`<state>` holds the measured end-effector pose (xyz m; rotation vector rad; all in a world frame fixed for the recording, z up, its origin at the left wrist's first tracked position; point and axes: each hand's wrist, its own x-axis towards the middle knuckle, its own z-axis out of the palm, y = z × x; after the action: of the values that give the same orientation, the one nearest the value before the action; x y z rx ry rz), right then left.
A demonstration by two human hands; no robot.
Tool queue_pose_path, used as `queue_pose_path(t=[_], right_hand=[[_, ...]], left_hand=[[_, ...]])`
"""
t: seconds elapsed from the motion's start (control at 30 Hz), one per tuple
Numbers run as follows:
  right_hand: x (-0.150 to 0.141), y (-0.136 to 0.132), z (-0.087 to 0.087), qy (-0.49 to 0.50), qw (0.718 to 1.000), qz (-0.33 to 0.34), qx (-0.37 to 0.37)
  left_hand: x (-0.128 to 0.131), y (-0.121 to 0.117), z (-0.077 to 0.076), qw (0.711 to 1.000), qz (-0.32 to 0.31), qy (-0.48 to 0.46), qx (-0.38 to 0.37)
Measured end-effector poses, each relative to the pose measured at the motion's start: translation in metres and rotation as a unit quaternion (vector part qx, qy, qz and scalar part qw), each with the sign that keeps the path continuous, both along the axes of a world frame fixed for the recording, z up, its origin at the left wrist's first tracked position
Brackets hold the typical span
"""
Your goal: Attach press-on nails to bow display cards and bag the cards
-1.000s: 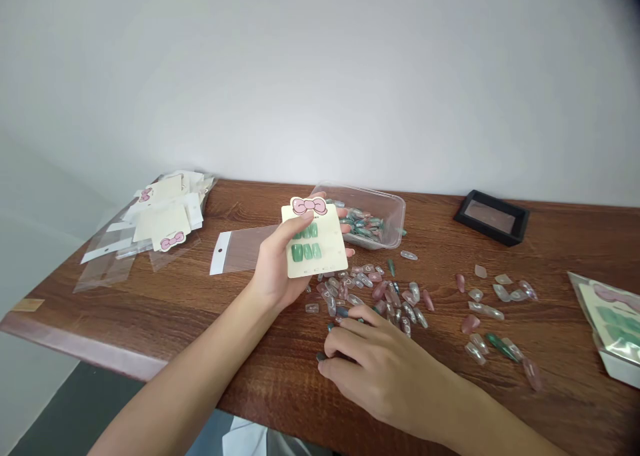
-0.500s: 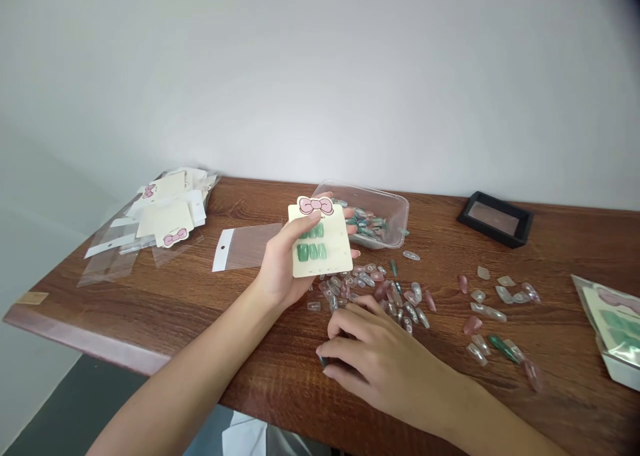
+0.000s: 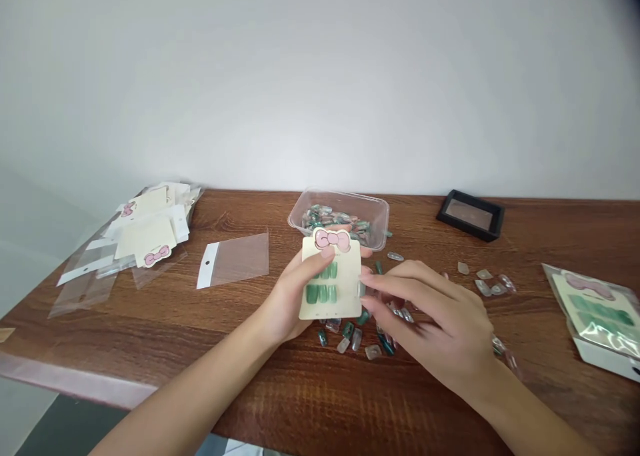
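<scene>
My left hand (image 3: 287, 293) grips a cream display card (image 3: 345, 303) with a pink bow top, thumb over its front and fingers behind. Two rows of green press-on nails (image 3: 324, 294) sit on the card, the upper row partly under my thumb. My right hand (image 3: 435, 316) pinches a pale green press-on nail (image 3: 361, 288) between thumb and fingertips, right at the card's right edge. Whether that nail touches the card I cannot tell. Below and behind both hands lie loose press-on nails (image 3: 356, 339), green, clear and pinkish, partly hidden by my right hand.
Behind the hands stands a clear plastic tub (image 3: 377, 206) of nails. An open black frame-like box (image 3: 470, 215) is at back right, a packed nail card (image 3: 597, 309) at far right. Leftward lie a clear bag (image 3: 243, 259) and a pile of cards and bags (image 3: 145, 236).
My right hand has risen from the loose nails to the card's right edge, bringing a nail. The card sits lower and slightly right in view. More loose nails show below it.
</scene>
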<state>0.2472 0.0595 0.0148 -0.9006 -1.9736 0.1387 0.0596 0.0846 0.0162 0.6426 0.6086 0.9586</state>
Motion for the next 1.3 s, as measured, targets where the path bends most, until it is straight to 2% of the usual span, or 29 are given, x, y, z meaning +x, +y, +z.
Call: queue_pose_path(t=[0.07, 0.27, 0.9, 1.13, 1.3], right_hand=[[-0.001, 0.001, -0.002, -0.003, 1.000, -0.015, 0.005], [-0.004, 0.001, -0.013, 0.003, 1.000, -0.006, 0.002], [-0.003, 0.003, -0.014, -0.018, 1.000, -0.018, -0.004], [0.000, 0.004, -0.011, -0.026, 1.000, -0.011, -0.011], [0.008, 0.008, 0.001, 0.007, 0.997, -0.027, -0.075]], left_hand=[[0.003, -0.003, -0.002, 1.000, -0.016, 0.010, -0.008], [0.006, -0.007, -0.006, 0.999, -0.032, 0.022, -0.001], [0.005, -0.009, -0.010, 0.998, -0.044, 0.031, 0.012], [0.007, -0.005, -0.009, 0.999, -0.021, 0.045, 0.016], [0.002, 0.002, -0.004, 0.996, 0.047, 0.073, 0.017]])
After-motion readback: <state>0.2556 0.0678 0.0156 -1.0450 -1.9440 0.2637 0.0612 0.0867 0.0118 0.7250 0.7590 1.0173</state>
